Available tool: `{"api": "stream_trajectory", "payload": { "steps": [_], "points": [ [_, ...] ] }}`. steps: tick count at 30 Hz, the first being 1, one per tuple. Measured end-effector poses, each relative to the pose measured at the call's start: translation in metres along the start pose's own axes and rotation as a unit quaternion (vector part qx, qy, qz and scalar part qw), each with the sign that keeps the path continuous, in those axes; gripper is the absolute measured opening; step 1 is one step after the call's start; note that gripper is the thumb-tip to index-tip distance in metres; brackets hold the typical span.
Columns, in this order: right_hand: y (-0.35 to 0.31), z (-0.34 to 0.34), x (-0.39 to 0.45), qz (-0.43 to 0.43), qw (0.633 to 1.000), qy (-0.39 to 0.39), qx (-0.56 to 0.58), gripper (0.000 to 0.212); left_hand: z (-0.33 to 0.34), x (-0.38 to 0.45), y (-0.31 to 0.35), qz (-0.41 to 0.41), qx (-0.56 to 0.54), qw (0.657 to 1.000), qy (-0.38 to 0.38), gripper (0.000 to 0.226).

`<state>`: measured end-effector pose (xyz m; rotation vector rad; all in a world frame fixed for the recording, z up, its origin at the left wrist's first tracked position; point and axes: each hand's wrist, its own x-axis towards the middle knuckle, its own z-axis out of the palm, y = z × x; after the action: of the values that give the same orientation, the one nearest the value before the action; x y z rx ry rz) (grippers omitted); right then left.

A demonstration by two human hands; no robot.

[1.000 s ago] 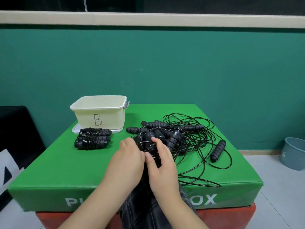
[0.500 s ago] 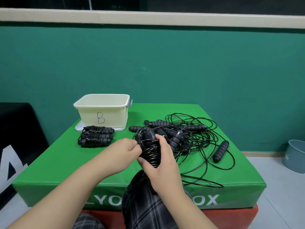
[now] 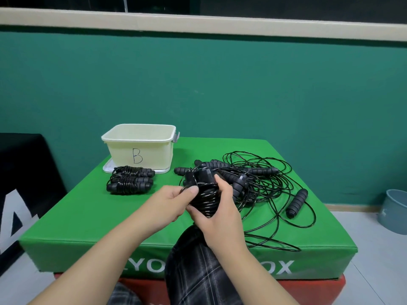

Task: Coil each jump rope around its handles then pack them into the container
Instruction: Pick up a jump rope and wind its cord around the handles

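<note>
My right hand point(image 3: 221, 213) grips a black jump rope bundle point(image 3: 203, 195), its cord wound round the two handles held upright above the green box point(image 3: 83, 221). My left hand point(image 3: 167, 204) pinches a loop of that cord at the bundle's left side. Two coiled jump ropes point(image 3: 130, 179) lie side by side in front of the cream container point(image 3: 141, 148) marked B. A tangle of loose ropes and handles point(image 3: 253, 179) spreads to the right, with one handle point(image 3: 296, 203) lying apart.
The container stands on a white lid point(image 3: 108, 167) at the back left of the box top. A grey bin point(image 3: 394, 211) stands on the floor at right. A black panel point(image 3: 24, 172) is at left, and my knee in checked cloth point(image 3: 198, 267) is below.
The bundle has risen off the pile and stands upright in my right hand. My left hand has shifted from covering it to pinching the cord at its left.
</note>
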<state>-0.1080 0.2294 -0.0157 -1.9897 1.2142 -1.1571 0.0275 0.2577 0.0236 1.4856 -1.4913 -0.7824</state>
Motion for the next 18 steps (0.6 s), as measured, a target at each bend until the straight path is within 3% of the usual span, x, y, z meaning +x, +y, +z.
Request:
{"api": "stream_trajectory", "payload": {
  "steps": [5,12,18],
  "points": [
    [-0.004,0.000,0.001,-0.010,0.999,-0.011,-0.044,0.084,-0.003,0.004,-0.006,-0.012,0.027,1.000,0.000,0.054],
    [-0.023,0.003,0.014,0.026,0.987,-0.075,-0.136,0.083,0.002,-0.008,0.008,0.050,0.218,0.965,0.137,0.057],
    [-0.038,0.002,0.021,0.051,0.982,-0.105,-0.147,0.055,0.002,-0.024,0.018,0.118,0.325,0.928,0.140,0.053]
  ]
}}
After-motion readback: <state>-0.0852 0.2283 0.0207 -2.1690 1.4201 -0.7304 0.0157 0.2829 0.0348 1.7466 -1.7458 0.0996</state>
